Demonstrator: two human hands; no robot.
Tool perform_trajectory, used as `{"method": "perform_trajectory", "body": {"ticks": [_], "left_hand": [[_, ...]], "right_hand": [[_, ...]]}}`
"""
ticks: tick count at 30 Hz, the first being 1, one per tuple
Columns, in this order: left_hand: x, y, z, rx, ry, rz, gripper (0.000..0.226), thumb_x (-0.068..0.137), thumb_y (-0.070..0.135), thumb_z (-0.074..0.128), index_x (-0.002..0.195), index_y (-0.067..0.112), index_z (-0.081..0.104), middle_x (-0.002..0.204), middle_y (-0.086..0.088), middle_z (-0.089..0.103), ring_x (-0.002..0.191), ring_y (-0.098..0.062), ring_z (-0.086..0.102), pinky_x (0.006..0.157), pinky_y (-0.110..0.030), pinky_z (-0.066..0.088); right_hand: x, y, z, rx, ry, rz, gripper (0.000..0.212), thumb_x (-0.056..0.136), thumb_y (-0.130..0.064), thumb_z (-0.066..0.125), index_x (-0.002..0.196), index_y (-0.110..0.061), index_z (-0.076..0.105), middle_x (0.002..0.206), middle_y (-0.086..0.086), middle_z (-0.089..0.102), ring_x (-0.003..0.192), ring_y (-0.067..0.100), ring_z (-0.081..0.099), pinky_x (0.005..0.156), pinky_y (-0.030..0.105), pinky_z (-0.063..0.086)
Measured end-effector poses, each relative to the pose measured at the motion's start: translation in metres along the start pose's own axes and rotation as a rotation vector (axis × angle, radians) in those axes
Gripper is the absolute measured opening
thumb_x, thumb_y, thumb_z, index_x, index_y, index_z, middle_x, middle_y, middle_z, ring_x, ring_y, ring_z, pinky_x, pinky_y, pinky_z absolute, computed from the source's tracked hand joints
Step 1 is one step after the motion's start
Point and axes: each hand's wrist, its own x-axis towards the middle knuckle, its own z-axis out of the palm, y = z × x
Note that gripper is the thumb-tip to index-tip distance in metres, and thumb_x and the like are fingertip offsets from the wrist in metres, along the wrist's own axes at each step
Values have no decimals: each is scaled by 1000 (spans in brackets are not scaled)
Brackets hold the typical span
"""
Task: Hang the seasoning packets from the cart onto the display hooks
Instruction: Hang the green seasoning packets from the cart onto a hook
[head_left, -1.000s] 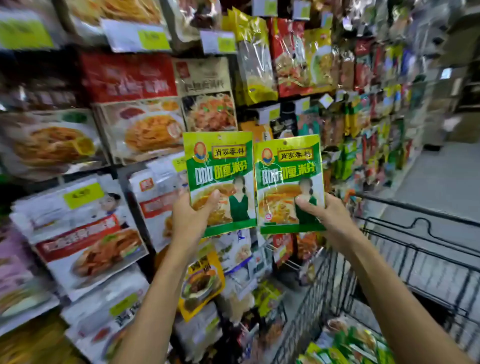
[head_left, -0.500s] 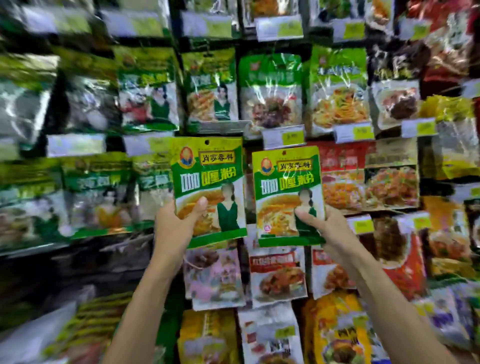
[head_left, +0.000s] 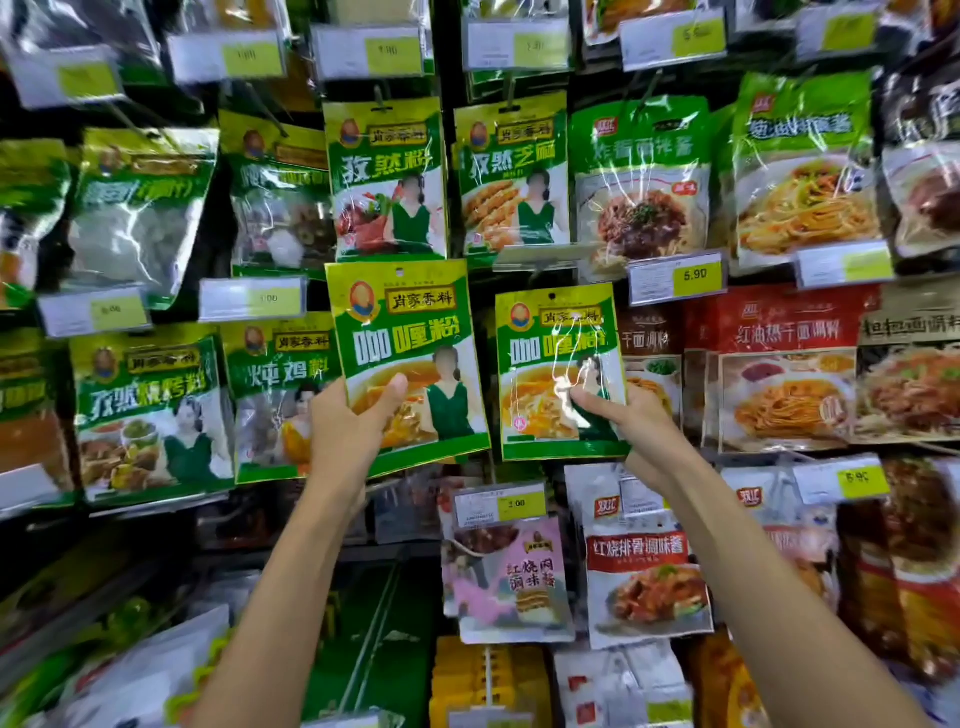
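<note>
I hold two green and yellow curry powder packets upright in front of the hook wall. My left hand (head_left: 345, 431) grips the left packet (head_left: 402, 332) at its lower left edge, thumb on the front. My right hand (head_left: 631, 423) pinches the right packet (head_left: 556, 353) near its lower right corner. Each packet has a small hang hole at the top. Both sit just below a row of hanging green packets (head_left: 387, 176). A bare hook with a clear label strip (head_left: 540, 257) shows just above the right packet. The cart is out of view.
Seasoning packets on hooks cover the whole wall: green ones at left (head_left: 150, 410), red noodle sauce packets at right (head_left: 784, 364), pink and white ones below (head_left: 511, 577). Yellow price tags (head_left: 675, 275) stick out on the hook ends.
The view swung left from the aisle and cart to face the hook wall squarely. Both hands rose with their packets, closer to the row of green packets.
</note>
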Motion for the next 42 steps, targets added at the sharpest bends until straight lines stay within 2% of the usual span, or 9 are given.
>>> {"method": "perform_trajectory", "body": {"ticks": [3, 10, 20, 27, 30, 33, 35, 38, 42], "left_hand": [[3, 0, 4, -14, -10, 31, 9, 84, 20, 69, 86, 28, 65, 80, 13, 72, 76, 0, 67, 62, -12, 50], [6, -3, 6, -25, 8, 29, 10, 83, 21, 68, 92, 26, 65, 91, 7, 70, 87, -10, 66, 73, -23, 50], [12, -3, 19, 11, 17, 34, 15, 83, 26, 70, 95, 21, 64, 89, 9, 69, 88, -14, 64, 80, -30, 50], [5, -11, 28, -49, -30, -25, 31, 82, 26, 70, 110, 16, 65, 104, 2, 71, 101, -17, 65, 87, -34, 52], [4, -12, 29, -84, -31, -72, 22, 79, 28, 71, 100, 26, 66, 98, 8, 72, 98, -13, 66, 82, -32, 53], [0, -10, 30, -128, -59, -98, 33, 70, 37, 73, 100, 26, 66, 99, 5, 73, 99, -15, 67, 90, -39, 53], [-3, -8, 35, -184, -113, -107, 51, 63, 44, 76, 106, 20, 65, 104, -1, 73, 102, -21, 67, 93, -47, 51], [-7, -7, 50, -193, -184, -113, 54, 61, 46, 76, 104, 17, 66, 101, -2, 73, 100, -22, 67, 92, -46, 52], [-11, -6, 76, -185, -244, -124, 25, 76, 28, 72, 97, 16, 67, 93, -2, 74, 91, -22, 69, 81, -37, 55]], "right_hand": [[4, -3, 2, 1, 13, 31, 31, 82, -23, 73, 106, -5, 64, 99, 11, 74, 90, 20, 71, 85, 34, 56], [6, -1, 6, 17, -12, 61, 27, 82, -21, 73, 101, -4, 64, 84, 5, 73, 75, 11, 71, 61, 17, 55], [45, 0, 16, -103, 78, 181, 19, 84, -21, 73, 90, -11, 58, 107, 15, 65, 102, 27, 60, 101, 44, 46], [64, 4, 24, -435, 112, 243, 80, 94, -42, 53, 149, 1, 15, 156, 16, 22, 141, 35, 28, 110, 45, 31], [61, 4, 19, -509, 124, 212, 62, 96, -48, 47, 132, 2, 43, 126, 17, 51, 109, 31, 55, 85, 38, 45], [49, 3, 14, -741, 290, -5, 30, 98, -34, 48, 85, -7, 52, 71, 3, 51, 65, 20, 49, 58, 31, 35], [36, 0, 15, -649, 409, -169, 23, 99, -30, 47, 93, -9, 55, 79, 0, 57, 77, 19, 56, 68, 32, 42], [14, -22, 32, -161, 148, -159, 38, 98, -42, 46, 110, -11, 64, 102, 2, 66, 99, 18, 61, 89, 35, 48], [1, -36, 43, -141, 20, -205, 42, 91, -41, 58, 80, -1, 66, 78, 6, 66, 77, 16, 63, 89, 41, 47]]}}
